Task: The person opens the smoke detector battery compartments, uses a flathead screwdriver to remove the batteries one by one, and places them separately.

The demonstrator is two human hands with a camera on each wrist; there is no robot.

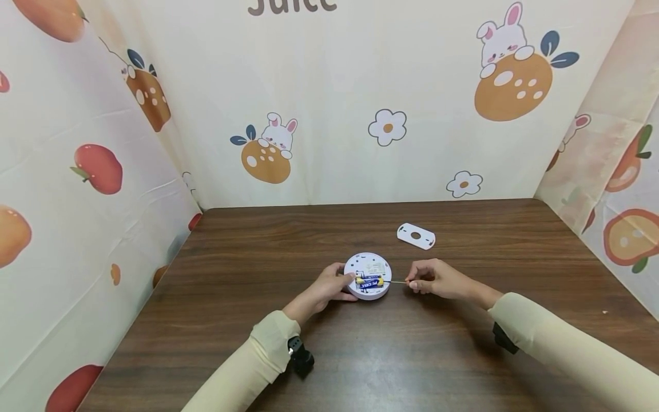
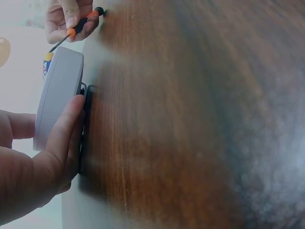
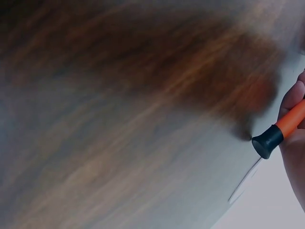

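Observation:
My left hand (image 1: 329, 284) grips a round white device (image 1: 367, 262) by its left side, fingers underneath and thumb at the top edge. Blue and yellow batteries (image 1: 369, 282) sit in the device's upturned face. In the left wrist view the device (image 2: 59, 93) is tilted close over the table. My right hand (image 1: 437, 278) pinches a small screwdriver (image 2: 82, 25) with an orange and black handle. Its thin shaft points left, the tip right at the end of a battery. The right wrist view shows only the handle's black end cap (image 3: 268, 141) and part of the orange grip.
A flat white plate (image 1: 426, 238) with rounded ends and a central hole lies behind the right hand on the brown wooden table (image 1: 268, 240). Printed curtains (image 1: 340, 160) hang at the back and both sides. A small pale speck (image 1: 604, 312) lies at the right.

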